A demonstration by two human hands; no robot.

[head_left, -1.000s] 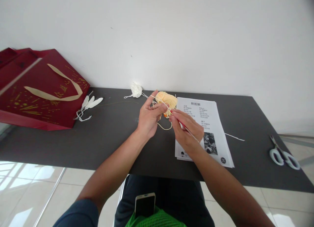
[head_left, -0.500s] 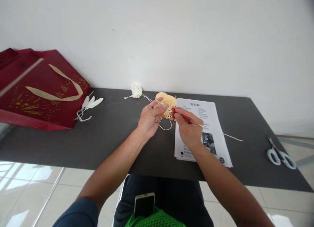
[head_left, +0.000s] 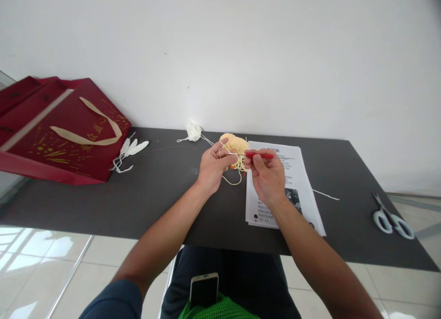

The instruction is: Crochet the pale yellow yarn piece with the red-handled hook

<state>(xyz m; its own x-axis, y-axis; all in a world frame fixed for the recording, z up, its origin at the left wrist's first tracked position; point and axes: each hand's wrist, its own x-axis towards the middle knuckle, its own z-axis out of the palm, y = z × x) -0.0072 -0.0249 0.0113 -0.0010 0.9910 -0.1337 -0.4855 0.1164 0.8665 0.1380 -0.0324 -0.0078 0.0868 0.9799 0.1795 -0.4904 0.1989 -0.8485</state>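
Between thumb and fingers, my right hand (head_left: 267,174) grips a crochet hook (head_left: 260,156) with a red handle, held nearly level and pointing left. My left hand (head_left: 215,165) is closed in a pinch, with yarn looped over its raised forefinger; the hook's thin tip reaches its fingertips. Any small stitched piece in that pinch is too fine to make out. Just behind the hands sits a pale yellow ball of yarn (head_left: 234,143), with a loose yellow strand (head_left: 233,183) curling on the table below. Small orange bits show partly behind my fingers.
A white yarn ball (head_left: 194,131) lies at the back. Printed sheets (head_left: 255,204) lie under my right hand, scissors (head_left: 392,220) at the right end of the dark table (head_left: 165,190). To the left stand white leaf-shaped pieces (head_left: 132,147) and a red paper bag (head_left: 74,140).
My right hand has turned the crochet hook from a downward slant to nearly level. The left forefinger has lifted a little with the yarn. The view has shifted slightly.
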